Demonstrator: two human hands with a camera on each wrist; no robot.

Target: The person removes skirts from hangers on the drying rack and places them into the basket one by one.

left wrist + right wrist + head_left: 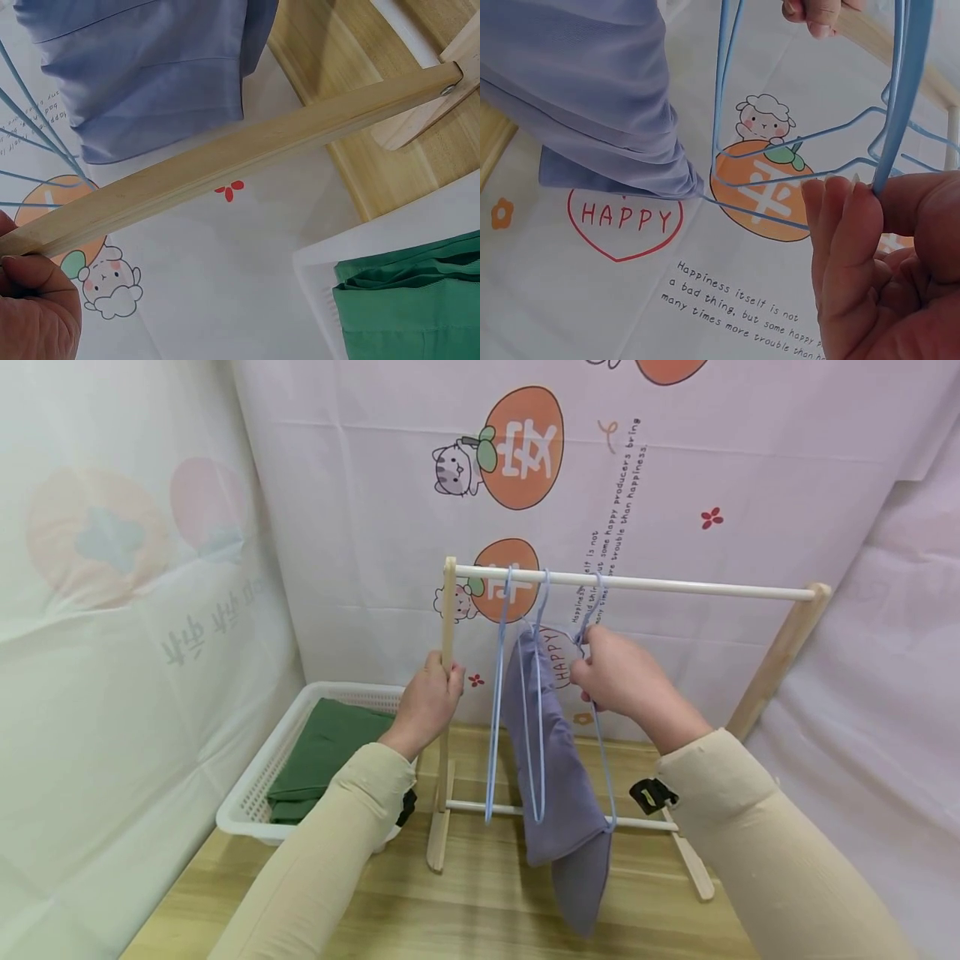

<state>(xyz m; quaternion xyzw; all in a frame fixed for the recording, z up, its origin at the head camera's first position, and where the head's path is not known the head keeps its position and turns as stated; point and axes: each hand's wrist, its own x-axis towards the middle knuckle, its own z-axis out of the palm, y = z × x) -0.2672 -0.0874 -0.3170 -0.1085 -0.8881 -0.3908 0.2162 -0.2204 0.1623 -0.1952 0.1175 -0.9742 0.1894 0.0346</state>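
Observation:
My left hand (427, 702) grips the left wooden post (448, 618) of a small clothes rack, its thumb against the wood in the left wrist view. Just below the rack's white rod (697, 586), my right hand (626, 677) pinches a blue wire hanger (604, 760) near its hook. A lavender cloth garment (555, 768) hangs from that hanger, its lower end tilted toward me. In the right wrist view, thumb and fingertips (859, 202) close on the blue wire. Other blue hangers (497, 718) hang on the rod between my hands.
Left of the rack, a white plastic basket (243, 810) holds folded green cloth (330, 747). The rack's feet (693, 864) stand on a wood-grain table (465, 910). Printed white sheeting (360, 527) encloses the back and sides.

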